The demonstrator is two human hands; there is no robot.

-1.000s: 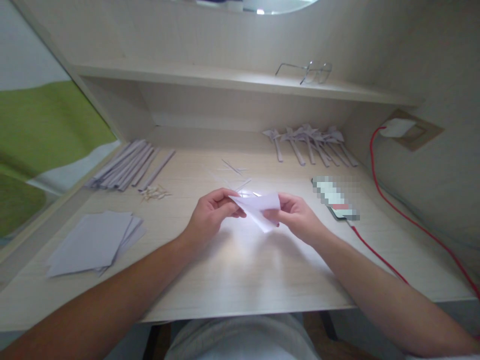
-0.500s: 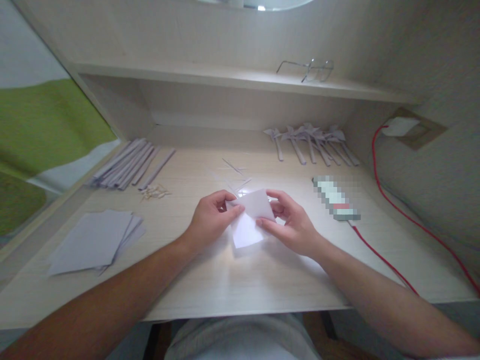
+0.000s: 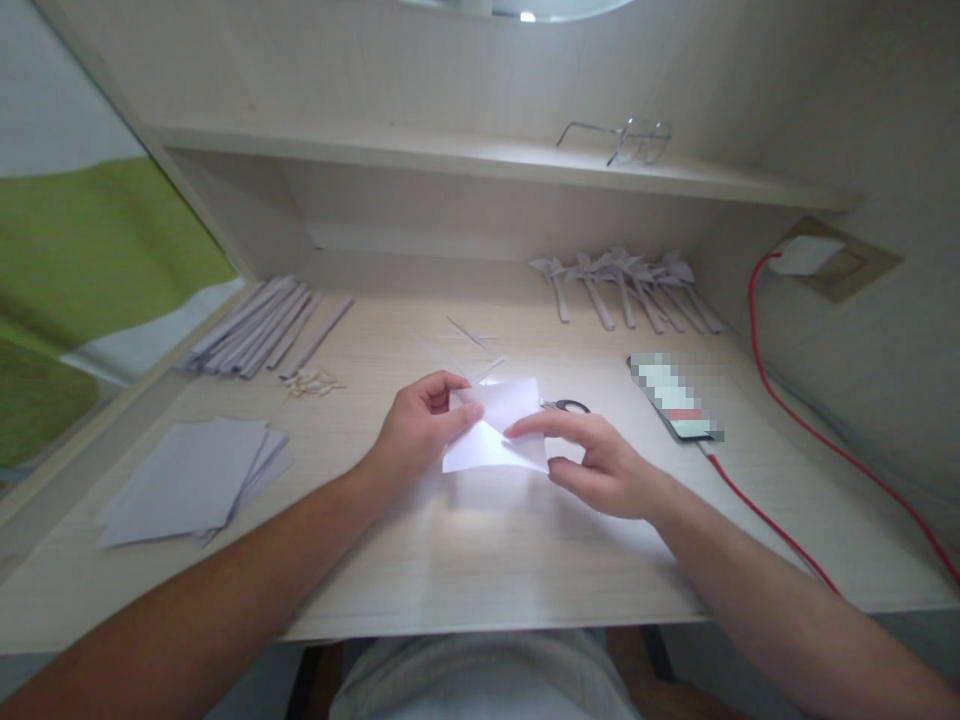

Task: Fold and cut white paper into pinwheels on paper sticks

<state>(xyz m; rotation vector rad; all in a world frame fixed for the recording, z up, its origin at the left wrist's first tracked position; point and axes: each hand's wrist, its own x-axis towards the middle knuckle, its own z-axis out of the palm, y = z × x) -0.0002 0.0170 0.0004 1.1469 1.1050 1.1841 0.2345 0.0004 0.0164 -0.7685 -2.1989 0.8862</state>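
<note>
Head view: from where I stand, the work occupies the middle of the pale surface (image 3: 405,590), between its near and far edges. The workpiece is a white paper sheet (image 3: 491,457), tilted, with a diagonal line across it; I cannot tell whether it touches the surface. The left hand (image 3: 421,425) grips the sheet at its left side, thumb on top, fingers curled behind. The right hand (image 3: 606,462) is set at the sheet's right side with thumb and index finger spread apart; the index finger lies over the sheet, and the thumb is at its near-right corner.

Scissors (image 3: 568,406) lie just beyond the right hand, dark handle visible, the rest hidden by the sheet. Thin paper strips (image 3: 489,369) lie beyond the sheet, toward the far edge.

Along the left edge, from near to far: a stack of paper squares (image 3: 184,475), slightly fanned; a pile of small pale pieces (image 3: 319,383), set further in; rolled paper tubes (image 3: 251,328) side by side, near the far-left corner. Near the far-right corner, paper pinwheels (image 3: 621,265) lie in a row, stems toward the near edge. A phone (image 3: 667,395) lies between the pinwheels and the right hand, a red cable (image 3: 769,523) at its near end.
</note>
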